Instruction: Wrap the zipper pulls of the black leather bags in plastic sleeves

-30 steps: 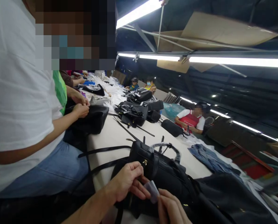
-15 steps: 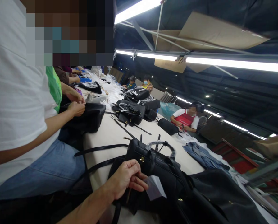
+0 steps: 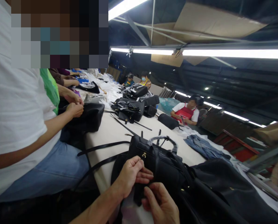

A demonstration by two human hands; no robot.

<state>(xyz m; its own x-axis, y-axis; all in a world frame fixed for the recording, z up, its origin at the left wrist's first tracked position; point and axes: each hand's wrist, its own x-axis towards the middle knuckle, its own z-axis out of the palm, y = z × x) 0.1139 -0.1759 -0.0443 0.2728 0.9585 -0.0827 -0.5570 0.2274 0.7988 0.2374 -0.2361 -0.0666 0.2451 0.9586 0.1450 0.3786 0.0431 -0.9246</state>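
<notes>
Grip: left hand (image 3: pixel 131 175) and right hand (image 3: pixel 162 202), fingers curled, contents indiscernible. Around, dim room, strip lights (image 3: pixel 234 53) overhead; beneath, pale table (image 3: pixel 99 136). Black bag (image 3: pixel 168 166) just beyond both hands, long axis slanting far-left to near-right; gold clasp (image 3: pixel 143 154) beside left fingers.

The left hand (image 3: pixel 135 174) and right hand (image 3: pixel 162 203) hide part of the black handbag (image 3: pixel 168 169); the bottom edge crops both arms. The pale patch (image 3: pixel 135 213) below is blurred, perhaps paper. The white-shirted person (image 3: pixel 17 115) is pixelated above, cropped at left.
</notes>
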